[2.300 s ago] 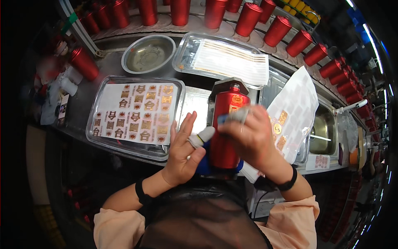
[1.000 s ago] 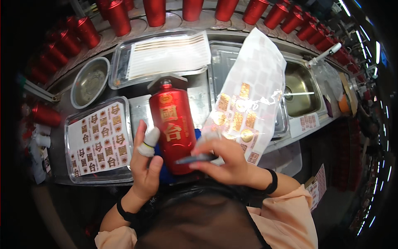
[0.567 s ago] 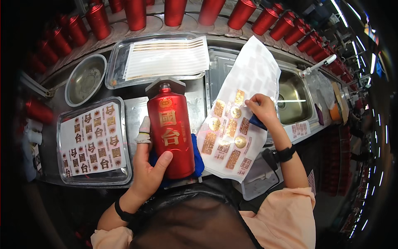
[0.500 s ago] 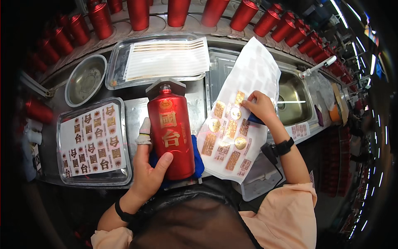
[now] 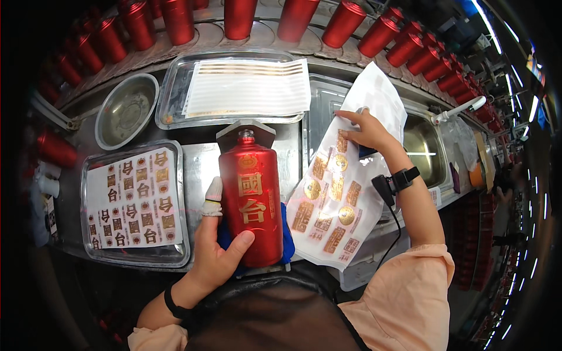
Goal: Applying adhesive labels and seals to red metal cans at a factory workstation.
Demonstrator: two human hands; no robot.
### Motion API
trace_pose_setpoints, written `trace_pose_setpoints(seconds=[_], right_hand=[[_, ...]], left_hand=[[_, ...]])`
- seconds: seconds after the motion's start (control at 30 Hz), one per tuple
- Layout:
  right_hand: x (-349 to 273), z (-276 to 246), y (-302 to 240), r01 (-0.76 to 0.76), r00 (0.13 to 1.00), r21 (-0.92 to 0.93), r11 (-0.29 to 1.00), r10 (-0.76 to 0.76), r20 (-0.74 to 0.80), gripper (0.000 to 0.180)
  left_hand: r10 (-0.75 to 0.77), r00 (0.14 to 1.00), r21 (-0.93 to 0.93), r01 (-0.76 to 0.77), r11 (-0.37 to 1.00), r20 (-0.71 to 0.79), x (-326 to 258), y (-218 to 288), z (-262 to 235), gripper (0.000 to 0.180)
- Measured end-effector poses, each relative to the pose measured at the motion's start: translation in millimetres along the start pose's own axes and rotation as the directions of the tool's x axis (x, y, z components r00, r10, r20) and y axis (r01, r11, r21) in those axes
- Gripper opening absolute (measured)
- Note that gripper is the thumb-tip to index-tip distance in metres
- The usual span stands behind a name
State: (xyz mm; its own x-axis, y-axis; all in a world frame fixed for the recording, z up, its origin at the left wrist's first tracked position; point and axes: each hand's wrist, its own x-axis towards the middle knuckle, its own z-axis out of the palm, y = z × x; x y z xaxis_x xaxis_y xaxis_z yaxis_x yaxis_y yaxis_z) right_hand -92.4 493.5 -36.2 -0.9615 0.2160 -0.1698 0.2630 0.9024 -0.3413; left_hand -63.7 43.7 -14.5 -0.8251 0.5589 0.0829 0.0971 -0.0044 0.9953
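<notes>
Metal bench (image 5: 199, 161) supports the work. Near: left hand (image 5: 212, 254) grips the red bottle's (image 5: 252, 231) lower left side, thumb across its front; the bottle lies on blue cloth (image 5: 287, 234), neck pointing far. Farther right: right hand (image 5: 370, 131) is over the decal sheet (image 5: 331, 205), thumb and forefinger parted; any hold cannot be confirmed. Probable step: decal pickup. Next move calls for clean peeling and a steady bottle.
</notes>
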Motion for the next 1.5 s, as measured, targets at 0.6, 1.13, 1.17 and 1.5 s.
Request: trace_pose_setpoints(seconds=[0.6, 1.13, 1.17, 1.5], right_hand=[[37, 10, -3, 0.058, 0.997, 0.021, 0.998, -0.056, -0.060, 0.020], [27, 14, -26, 0.016, 0.904, -0.080, 0.997, -0.048, -0.424, 0.010], [23, 10, -26, 0.050, 0.862, -0.061, 0.997, -0.074, -0.501, 0.009], [-117, -72, -150, 0.337, 0.763, -0.163, 0.927, -0.370, -0.529, 0.008]], left_hand=[[0.028, 1.000, 0.057, -0.028, 0.998, 0.009, 0, 0, -4, 0.090], [0.035, 0.999, 0.117, -0.033, 0.993, -0.013, -2, 6, -7, 0.091], [0.054, 0.998, 0.206, -0.049, 0.977, -0.021, -1, 9, -9, 0.091], [0.553, 0.832, 0.383, -0.529, 0.758, 0.055, 69, 90, 22, 0.068]])
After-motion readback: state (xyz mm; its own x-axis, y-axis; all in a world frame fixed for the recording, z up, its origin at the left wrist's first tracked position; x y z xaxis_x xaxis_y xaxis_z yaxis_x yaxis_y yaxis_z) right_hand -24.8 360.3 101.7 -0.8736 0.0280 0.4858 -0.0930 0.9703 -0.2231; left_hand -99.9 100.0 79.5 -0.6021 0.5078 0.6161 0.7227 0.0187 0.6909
